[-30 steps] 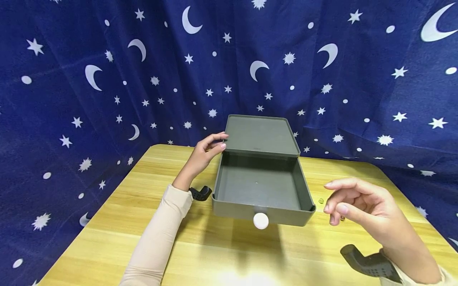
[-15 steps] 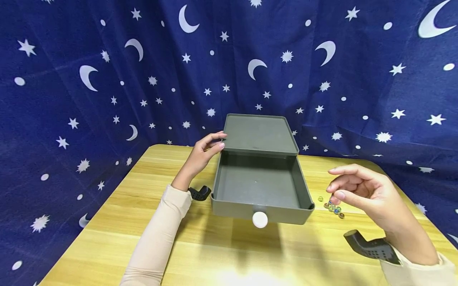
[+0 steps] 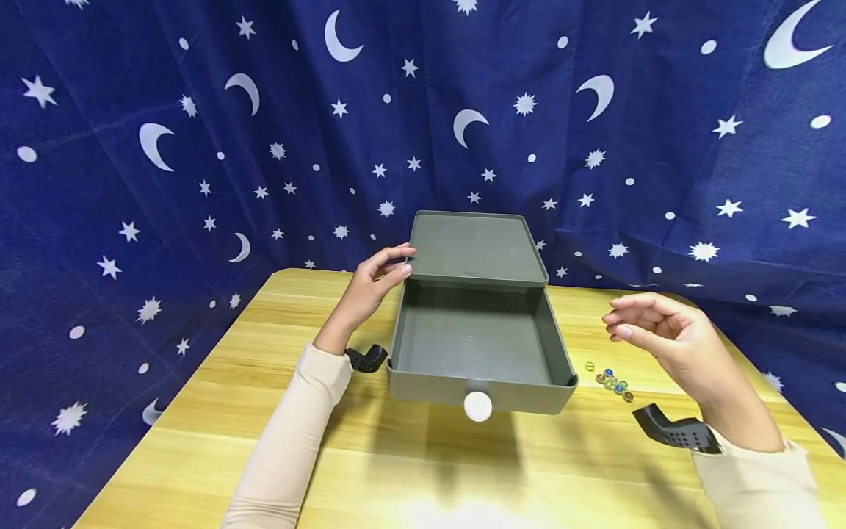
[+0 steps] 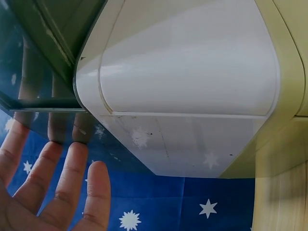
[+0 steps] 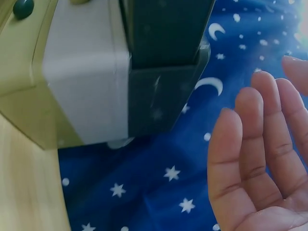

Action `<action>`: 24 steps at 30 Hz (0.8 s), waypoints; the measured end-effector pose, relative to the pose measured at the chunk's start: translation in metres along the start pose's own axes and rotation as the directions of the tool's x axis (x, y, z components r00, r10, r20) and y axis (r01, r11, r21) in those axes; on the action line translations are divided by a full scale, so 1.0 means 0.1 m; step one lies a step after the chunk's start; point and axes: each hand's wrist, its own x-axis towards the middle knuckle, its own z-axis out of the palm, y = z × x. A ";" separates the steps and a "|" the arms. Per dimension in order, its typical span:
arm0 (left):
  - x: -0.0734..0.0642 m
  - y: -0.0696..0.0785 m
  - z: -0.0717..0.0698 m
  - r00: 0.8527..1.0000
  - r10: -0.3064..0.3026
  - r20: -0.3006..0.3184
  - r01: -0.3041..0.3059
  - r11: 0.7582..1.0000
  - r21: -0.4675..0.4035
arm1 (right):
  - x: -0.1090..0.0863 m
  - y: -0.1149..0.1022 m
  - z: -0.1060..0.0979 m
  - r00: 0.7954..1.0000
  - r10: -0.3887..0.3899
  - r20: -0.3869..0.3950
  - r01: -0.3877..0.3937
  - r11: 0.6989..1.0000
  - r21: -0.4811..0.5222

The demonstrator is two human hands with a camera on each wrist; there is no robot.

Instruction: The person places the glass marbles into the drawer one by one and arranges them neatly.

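A dark grey-green drawer [image 3: 471,338] with a round white knob [image 3: 478,406] is pulled out of its drawer unit [image 3: 472,246], which has a flat, rimmed top. Nothing lies inside the drawer. My left hand [image 3: 360,297] rests at the unit's left side; in the left wrist view its straight fingers [image 4: 67,192] touch the dark upper section. To the right of the drawer lie several small glass marbles [image 3: 613,383] on the table. My right hand [image 3: 674,342] hovers beyond and above them, fingers loosely curved, palm bare in the right wrist view.
The drawer unit has a white middle tier [image 4: 187,62] and a yellow tier [image 5: 29,106] below. It stands on a light wooden table [image 3: 277,441]. A blue curtain [image 3: 317,132] with moons and stars hangs behind.
My right hand has lifted and drawn back away from me, uncovering the marbles on the table. The left hand stays at the unit's side. The head view has shifted slightly.
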 end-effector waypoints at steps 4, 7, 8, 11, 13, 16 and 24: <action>0.00 -0.01 0.00 1.000 -0.004 0.000 0.004 1.000 -0.001 | 0.00 0.07 -0.07 1.000 0.021 -0.015 -0.021 1.000 0.010; 0.00 0.00 0.00 1.000 -0.002 -0.002 0.002 1.000 -0.003 | 0.00 0.13 -0.12 0.999 0.044 -0.015 -0.043 0.999 0.015; 0.00 0.00 0.00 1.000 -0.001 -0.003 0.001 1.000 -0.003 | 0.00 0.15 -0.13 0.998 0.053 -0.015 -0.053 0.998 0.016; 0.00 0.01 0.01 1.000 0.002 -0.004 -0.002 1.000 -0.005 | 0.00 0.22 -0.18 0.996 0.087 -0.026 -0.087 0.996 0.005; 0.00 0.01 0.01 1.000 0.004 -0.005 -0.004 1.000 -0.009 | 0.00 0.27 -0.21 0.993 0.111 -0.038 -0.112 0.994 -0.018; 0.01 0.01 0.01 1.000 0.004 -0.006 -0.005 1.000 -0.012 | 0.00 0.34 -0.24 0.988 0.141 -0.066 -0.145 0.987 -0.065; 0.01 0.01 0.00 1.000 -0.010 -0.006 0.010 1.000 -0.007 | -0.03 0.52 -0.32 0.968 0.225 -0.108 -0.236 0.967 -0.101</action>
